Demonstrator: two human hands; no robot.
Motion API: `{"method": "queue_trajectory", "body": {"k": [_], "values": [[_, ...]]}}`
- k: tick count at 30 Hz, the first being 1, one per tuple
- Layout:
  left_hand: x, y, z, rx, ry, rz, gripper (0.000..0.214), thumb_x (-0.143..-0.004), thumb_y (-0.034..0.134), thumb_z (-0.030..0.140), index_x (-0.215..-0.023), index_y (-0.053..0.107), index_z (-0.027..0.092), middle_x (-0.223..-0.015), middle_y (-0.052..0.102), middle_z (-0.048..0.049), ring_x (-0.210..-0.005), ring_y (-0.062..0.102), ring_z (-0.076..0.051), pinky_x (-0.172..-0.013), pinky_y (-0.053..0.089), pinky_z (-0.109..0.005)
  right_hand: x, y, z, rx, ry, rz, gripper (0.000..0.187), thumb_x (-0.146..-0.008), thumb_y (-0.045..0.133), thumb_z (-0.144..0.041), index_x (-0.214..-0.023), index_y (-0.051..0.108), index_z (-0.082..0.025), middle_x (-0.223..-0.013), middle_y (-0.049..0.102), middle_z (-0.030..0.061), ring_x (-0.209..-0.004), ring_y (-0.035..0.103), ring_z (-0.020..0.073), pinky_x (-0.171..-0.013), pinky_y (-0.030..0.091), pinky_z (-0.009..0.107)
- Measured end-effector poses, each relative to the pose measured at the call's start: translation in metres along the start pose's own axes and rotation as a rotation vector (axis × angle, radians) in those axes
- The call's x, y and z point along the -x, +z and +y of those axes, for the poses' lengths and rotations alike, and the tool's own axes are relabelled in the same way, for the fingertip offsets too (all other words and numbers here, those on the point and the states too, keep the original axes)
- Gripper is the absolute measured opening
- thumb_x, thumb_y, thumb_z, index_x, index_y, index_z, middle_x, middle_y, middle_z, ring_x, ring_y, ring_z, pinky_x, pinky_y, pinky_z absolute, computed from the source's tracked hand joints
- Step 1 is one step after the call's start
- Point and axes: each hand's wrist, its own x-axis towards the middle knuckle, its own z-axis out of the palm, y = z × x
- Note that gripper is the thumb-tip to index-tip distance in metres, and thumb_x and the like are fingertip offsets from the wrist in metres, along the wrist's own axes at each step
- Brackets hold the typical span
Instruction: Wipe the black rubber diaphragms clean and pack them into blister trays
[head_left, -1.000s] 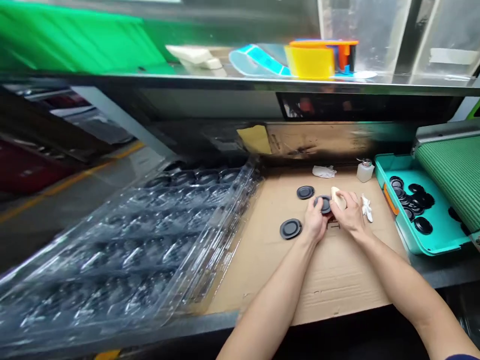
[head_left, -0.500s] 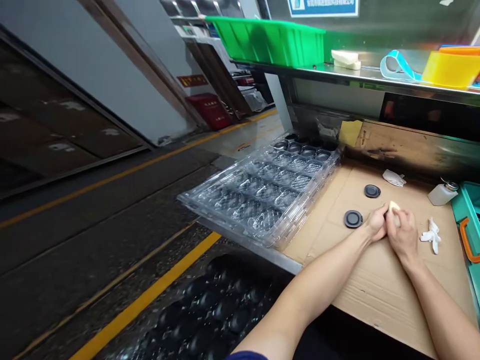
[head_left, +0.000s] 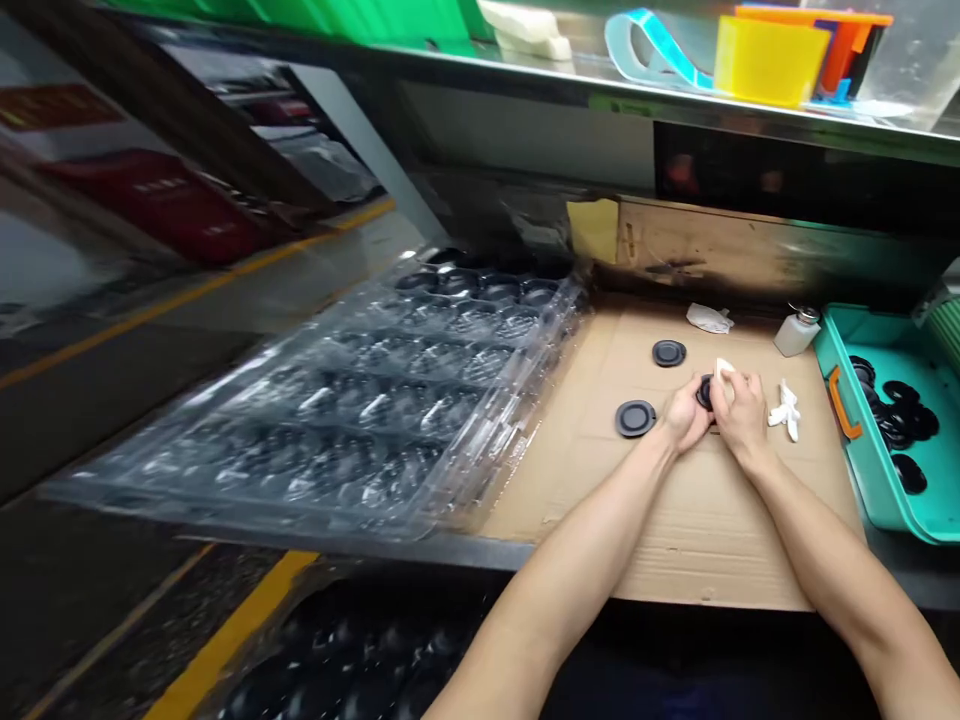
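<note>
My left hand point(head_left: 685, 418) is closed around a small round black disc-shaped part point(head_left: 704, 392), which shows between the two hands. Against it, my right hand point(head_left: 742, 412) pinches an off-white pad point(head_left: 724, 369), perhaps sponge or folded cloth. Both hands are close together above the brown cardboard point(head_left: 697, 560). To their left lie two flat black round parts with small tabs, a nearer one point(head_left: 635, 419) and a farther one point(head_left: 669, 353). A crumpled white wipe point(head_left: 785, 412) lies just right of my right hand.
Clear plastic trays point(head_left: 390, 400) are stacked at the left, overhanging the table. At the right stands a teal bin point(head_left: 870, 490) holding several black parts. A white bottle point(head_left: 797, 331) and another white scrap point(head_left: 709, 319) are at the back, under a metal shelf point(head_left: 510, 85).
The view has swung right and closer, bringing the teal bin into fuller sight. The black part in my left hand now shows; my hands stay together with the pad.
</note>
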Motion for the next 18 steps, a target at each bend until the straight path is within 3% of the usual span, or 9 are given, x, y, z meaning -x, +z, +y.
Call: {"method": "queue_trajectory", "body": {"k": [5,8,11,15,18], "values": [[0.002,0.0,-0.001,-0.012,-0.003,0.021,0.035,-0.107,0.042,0.034,-0.11,0.07,0.012,-0.111,0.077,-0.0148,-0.115,0.071,-0.025,-0.112,0.05,-0.039,0.003,-0.003,-0.006,0.031,-0.044,-0.091,0.036,-0.1,0.053,-0.044,-0.124,0.071,-0.023,-0.129,0.059,0.0137,-0.11,0.064,0.0266,-0.091,0.055,0.037],[0.004,0.002,-0.001,-0.031,0.022,0.017,0.038,-0.108,0.039,0.033,-0.114,0.069,0.012,-0.109,0.077,-0.0134,-0.116,0.071,-0.024,-0.114,0.048,-0.04,0.002,-0.003,-0.007,0.06,0.032,-0.054,0.036,-0.1,0.051,-0.042,-0.123,0.071,-0.022,-0.126,0.06,0.0141,-0.107,0.064,0.0272,-0.09,0.055,0.038],[0.005,0.003,-0.001,-0.04,0.002,0.039,0.037,-0.108,0.04,0.033,-0.117,0.069,0.011,-0.108,0.078,-0.0137,-0.115,0.071,-0.024,-0.113,0.049,-0.039,0.003,-0.005,-0.008,0.036,-0.038,-0.099,0.037,-0.1,0.052,-0.042,-0.125,0.07,-0.023,-0.13,0.059,0.0137,-0.111,0.063,0.027,-0.09,0.054,0.037],[0.005,0.002,-0.001,-0.047,0.014,0.034,0.036,-0.107,0.042,0.033,-0.111,0.071,0.01,-0.11,0.077,-0.0156,-0.111,0.073,-0.024,-0.109,0.051,-0.036,0.005,-0.007,-0.011,0.071,0.01,-0.075,0.036,-0.101,0.051,-0.04,-0.124,0.071,-0.021,-0.13,0.059,0.0149,-0.114,0.061,0.0284,-0.092,0.053,0.038],[0.005,0.001,-0.001,-0.057,0.002,0.042,0.035,-0.106,0.046,0.034,-0.111,0.071,0.01,-0.115,0.076,-0.0162,-0.11,0.073,-0.023,-0.106,0.052,-0.035,0.004,-0.007,-0.01,0.056,-0.045,-0.112,0.037,-0.101,0.051,-0.041,-0.129,0.07,-0.024,-0.135,0.058,0.0138,-0.113,0.061,0.0275,-0.093,0.053,0.038]]}}
